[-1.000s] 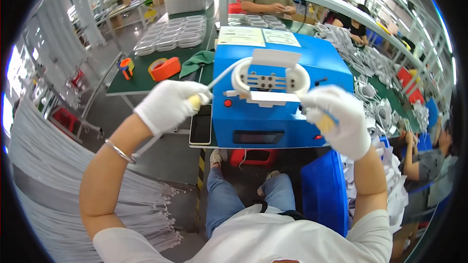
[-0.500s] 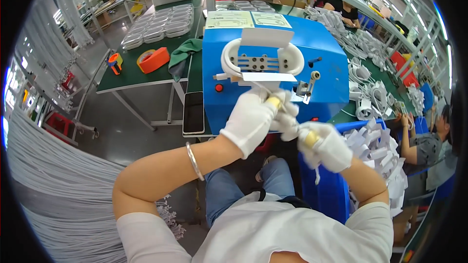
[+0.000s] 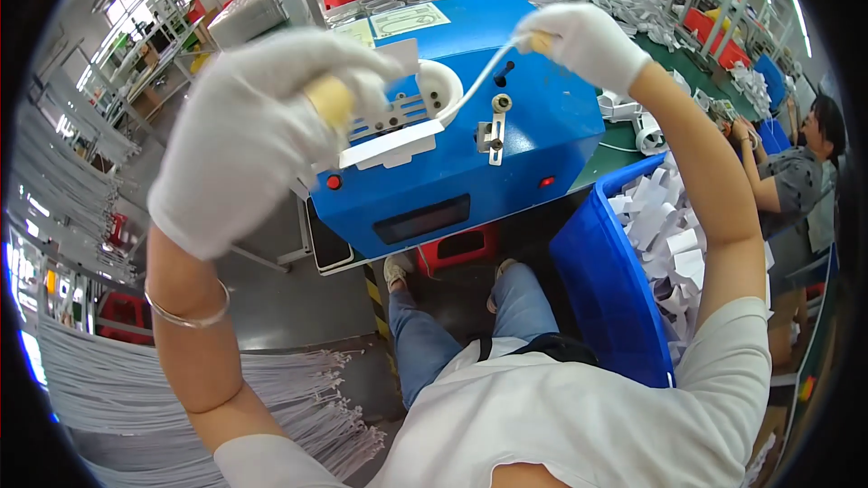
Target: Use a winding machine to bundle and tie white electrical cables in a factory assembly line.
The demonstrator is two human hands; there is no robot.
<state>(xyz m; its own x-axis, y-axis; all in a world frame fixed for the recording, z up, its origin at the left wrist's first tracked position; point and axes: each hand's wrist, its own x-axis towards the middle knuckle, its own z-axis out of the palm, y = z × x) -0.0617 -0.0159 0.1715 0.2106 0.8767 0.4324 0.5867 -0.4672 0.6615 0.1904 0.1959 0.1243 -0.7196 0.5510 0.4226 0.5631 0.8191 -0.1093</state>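
Stretching between 2 gloved hands, a thin white cable (image 3: 470,90) runs across the top of the blue machine (image 3: 506,163). The right hand (image 3: 583,36) is clenched around one end, where a yellowish cap shows at the fingertips. The left hand (image 3: 258,126) is raised close to the camera, its fingers closed around another yellowish cap (image 3: 330,101) — whether that is the cable's other end cannot be told for certain, since the glove hides the join.

The cable bows in a soft arc past the white round guide (image 3: 438,89) on the machine, so it looks light and limp rather than stiff, likely to sag or kink wherever it is unsupported. Its smooth jacket may slide in cotton gloves, so the capped ends seem the surest places to hold — pinched firmly, with the span kept gently taut. Pulling hard could strain the ends.

A white bracket plate (image 3: 389,140) sits just below the guide. To the right stands a blue bin (image 3: 601,280) of white bundled pieces, and a mass of white cords (image 3: 181,389) hangs at lower left. Other people work at the green bench (image 3: 674,54) beyond.
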